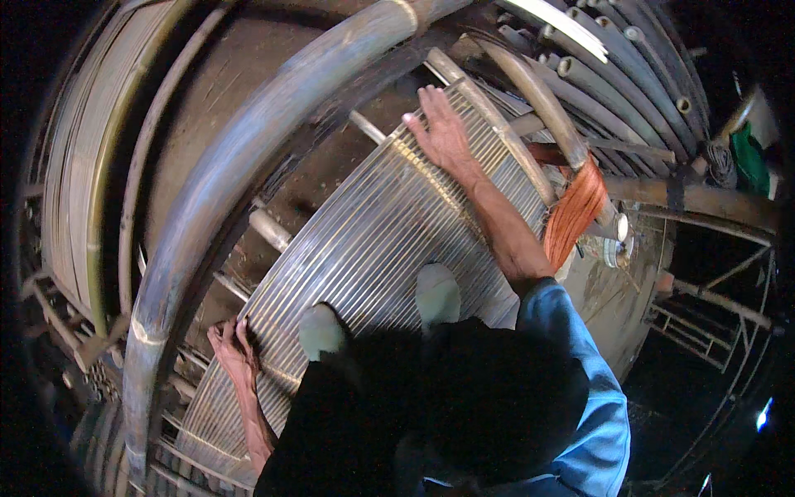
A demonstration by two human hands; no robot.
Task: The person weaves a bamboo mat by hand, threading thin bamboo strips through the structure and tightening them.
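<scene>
A wide panel of thin parallel bamboo slats [373, 240], bound crosswise by pale lashings, stretches diagonally beneath me. My right hand [445, 137] lies at its upper end with fingers and thumb apart, over a cross lashing [436, 180]. Down at the panel's left edge is my left hand [235, 354]; its fingers are slightly bent and separated, touching the outer slats. Neither hand shows anything lifted in it. Both my feet, in pale grey-green footwear [437, 296], stand on the slats between the hands.
A thick bamboo pole [240, 149] curves along the left, with slat bundles [91, 166] beyond it. An orange bundle of strands [577, 207] hangs from a pole at right. Bamboo poles [613, 99] are stacked upper right. A whitish container [617, 250] stands on the floor.
</scene>
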